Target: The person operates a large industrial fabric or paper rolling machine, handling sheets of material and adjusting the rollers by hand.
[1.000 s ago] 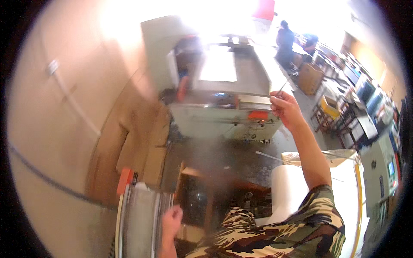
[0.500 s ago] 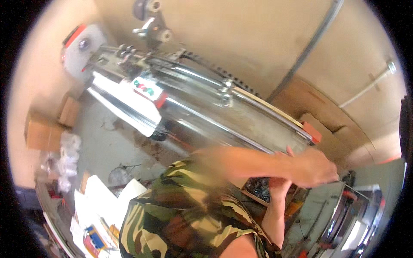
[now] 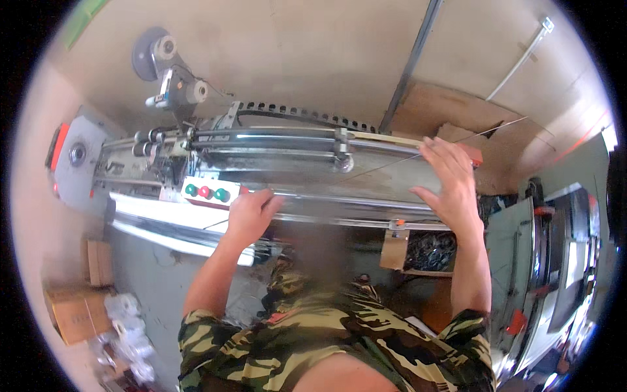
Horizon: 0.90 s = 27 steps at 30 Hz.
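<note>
A long thin rod (image 3: pixel 382 168) slants across the machine bed, its middle blurred. My left hand (image 3: pixel 249 217), beside the button box (image 3: pixel 210 191), has its fingers closed round the rod, whose short end sticks out to the left. Over the far right of the bed, my right hand (image 3: pixel 450 179) is open, thumb apart and fingers stretched. The rod runs at its fingertips and emerges beyond them; whether the fingers touch it I cannot tell. Below both hands lies a long machine with polished rails (image 3: pixel 372 202). Two green buttons and a red one sit on the box.
A white trough (image 3: pixel 170 232) runs along the machine's near left. A box of dark scraps (image 3: pixel 431 251) stands below the rails. Cartons (image 3: pixel 75 317) and plastic bags lie at left. A spool arm (image 3: pixel 173 81) rises behind; a metal cabinet (image 3: pixel 555 261) is at right.
My hands, close together at the right half a second ago, are now far apart. The left has moved left along the machine. The view has turned, so the machine now lies nearly level.
</note>
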Each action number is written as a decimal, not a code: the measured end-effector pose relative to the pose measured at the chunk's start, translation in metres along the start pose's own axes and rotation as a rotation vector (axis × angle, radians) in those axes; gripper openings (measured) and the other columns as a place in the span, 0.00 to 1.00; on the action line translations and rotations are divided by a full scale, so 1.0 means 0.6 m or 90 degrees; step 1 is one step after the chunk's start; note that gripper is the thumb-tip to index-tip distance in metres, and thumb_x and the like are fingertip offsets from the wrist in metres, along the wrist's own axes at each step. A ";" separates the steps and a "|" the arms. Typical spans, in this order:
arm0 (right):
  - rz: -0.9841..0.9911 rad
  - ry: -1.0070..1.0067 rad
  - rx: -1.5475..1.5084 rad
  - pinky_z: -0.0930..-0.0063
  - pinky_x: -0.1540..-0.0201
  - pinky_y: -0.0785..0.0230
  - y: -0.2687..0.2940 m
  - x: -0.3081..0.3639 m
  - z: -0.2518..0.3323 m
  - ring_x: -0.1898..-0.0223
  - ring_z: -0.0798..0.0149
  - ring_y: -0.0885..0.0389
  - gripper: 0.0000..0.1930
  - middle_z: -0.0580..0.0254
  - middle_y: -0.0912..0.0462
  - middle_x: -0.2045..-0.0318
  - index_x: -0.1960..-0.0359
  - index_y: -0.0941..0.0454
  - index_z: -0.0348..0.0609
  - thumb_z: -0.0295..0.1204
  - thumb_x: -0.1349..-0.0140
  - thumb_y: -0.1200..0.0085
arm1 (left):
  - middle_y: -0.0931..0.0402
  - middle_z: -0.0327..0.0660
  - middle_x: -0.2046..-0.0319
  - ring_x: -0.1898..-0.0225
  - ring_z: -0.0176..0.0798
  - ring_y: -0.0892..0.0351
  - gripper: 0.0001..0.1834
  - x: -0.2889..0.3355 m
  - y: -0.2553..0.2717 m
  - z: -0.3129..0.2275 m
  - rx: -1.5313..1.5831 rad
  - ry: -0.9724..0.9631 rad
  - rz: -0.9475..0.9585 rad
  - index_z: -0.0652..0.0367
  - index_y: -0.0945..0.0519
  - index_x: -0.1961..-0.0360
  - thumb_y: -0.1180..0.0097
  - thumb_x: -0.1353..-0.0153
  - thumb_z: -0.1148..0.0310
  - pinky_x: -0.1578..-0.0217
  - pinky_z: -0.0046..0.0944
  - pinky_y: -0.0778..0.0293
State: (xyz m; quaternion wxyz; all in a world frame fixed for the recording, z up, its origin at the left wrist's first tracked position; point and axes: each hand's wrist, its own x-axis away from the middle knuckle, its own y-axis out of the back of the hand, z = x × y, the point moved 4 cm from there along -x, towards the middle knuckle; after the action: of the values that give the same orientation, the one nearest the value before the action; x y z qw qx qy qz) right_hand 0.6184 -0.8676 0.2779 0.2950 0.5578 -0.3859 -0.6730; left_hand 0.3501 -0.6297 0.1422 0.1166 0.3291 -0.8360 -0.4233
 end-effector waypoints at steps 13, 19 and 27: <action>0.406 -0.200 -0.103 0.59 0.57 0.26 -0.254 -0.134 0.150 0.62 0.49 0.16 0.21 0.54 0.14 0.66 0.55 0.14 0.48 0.32 0.54 0.28 | 0.20 0.42 0.78 0.77 0.34 0.25 0.08 0.065 0.226 0.338 0.162 0.072 0.017 0.64 0.15 0.68 0.32 0.42 0.69 0.73 0.36 0.30; 0.437 -0.023 -0.312 0.63 0.62 0.25 -0.344 -0.153 0.284 0.65 0.52 0.15 0.15 0.53 0.13 0.68 0.58 0.13 0.46 0.37 0.45 0.31 | 0.23 0.38 0.78 0.76 0.28 0.28 0.08 0.144 0.314 0.415 0.092 0.070 -0.042 0.65 0.17 0.71 0.30 0.43 0.72 0.73 0.32 0.31; 0.439 -0.090 -0.410 0.63 0.63 0.26 -0.443 -0.188 0.475 0.67 0.48 0.17 0.09 0.51 0.15 0.69 0.65 0.13 0.44 0.35 0.38 0.39 | 0.20 0.41 0.62 0.66 0.39 0.23 0.17 0.151 0.480 0.545 0.008 0.006 -0.179 0.59 0.16 0.58 0.27 0.49 0.69 0.62 0.36 0.27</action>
State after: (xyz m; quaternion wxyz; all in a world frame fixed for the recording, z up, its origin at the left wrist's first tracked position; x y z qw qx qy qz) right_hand 0.3712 -0.5795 0.1345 0.6321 0.2300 -0.3394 -0.6575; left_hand -0.0034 -0.3595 0.1598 0.0582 0.4456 -0.7837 -0.4288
